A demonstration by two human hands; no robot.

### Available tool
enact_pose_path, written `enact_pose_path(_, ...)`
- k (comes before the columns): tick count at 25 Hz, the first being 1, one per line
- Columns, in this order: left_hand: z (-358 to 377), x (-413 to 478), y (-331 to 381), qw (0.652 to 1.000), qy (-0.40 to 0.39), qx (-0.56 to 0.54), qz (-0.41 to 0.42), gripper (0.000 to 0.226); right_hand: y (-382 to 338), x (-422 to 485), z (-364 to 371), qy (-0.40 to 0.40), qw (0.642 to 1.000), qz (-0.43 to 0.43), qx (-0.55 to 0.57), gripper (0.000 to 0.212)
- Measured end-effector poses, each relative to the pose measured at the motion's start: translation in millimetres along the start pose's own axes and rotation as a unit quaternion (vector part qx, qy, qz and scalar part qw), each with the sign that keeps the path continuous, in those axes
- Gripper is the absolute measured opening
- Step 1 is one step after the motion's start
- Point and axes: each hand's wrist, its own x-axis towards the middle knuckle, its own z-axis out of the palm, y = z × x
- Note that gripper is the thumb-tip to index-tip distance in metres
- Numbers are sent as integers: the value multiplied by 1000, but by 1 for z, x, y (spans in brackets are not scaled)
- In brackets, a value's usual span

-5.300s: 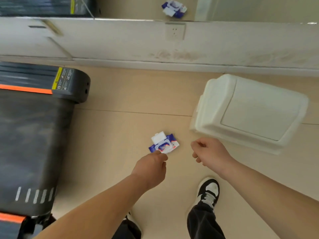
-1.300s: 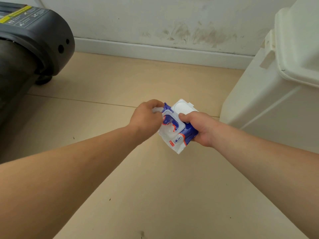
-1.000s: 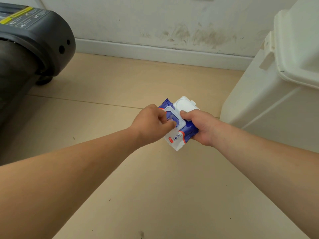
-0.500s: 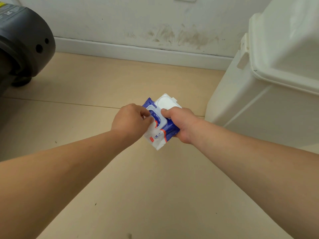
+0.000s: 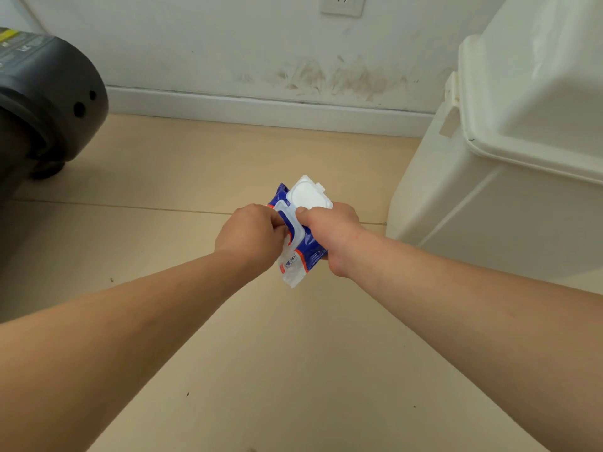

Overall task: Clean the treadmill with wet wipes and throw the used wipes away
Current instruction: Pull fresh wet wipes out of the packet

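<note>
Socket (image 5: 341,4) appeared; left hand (image 5: 251,236) hides wipes pack (image 5: 308,199) opening.

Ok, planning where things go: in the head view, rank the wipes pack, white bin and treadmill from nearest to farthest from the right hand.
1. Wipes pack: held in the right hand.
2. White bin: close on its right.
3. Treadmill: far left, by the wall.

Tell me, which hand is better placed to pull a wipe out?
Left hand: its fingers curl at the opening of the wipes pack, while the right hand holds that pack.
</note>
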Motion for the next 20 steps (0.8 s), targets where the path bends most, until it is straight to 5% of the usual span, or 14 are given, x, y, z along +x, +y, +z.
enact_pose_path(13, -7, -6, -10, 991, -2, -122, -56, 26, -2, -4, 6, -15, 998, -42, -48, 15)
enact_pose_path(20, -20, -6, -17, 958, -114, -241, -105, 20, 2, 9, -9, -40, 996, -22, -81, 29)
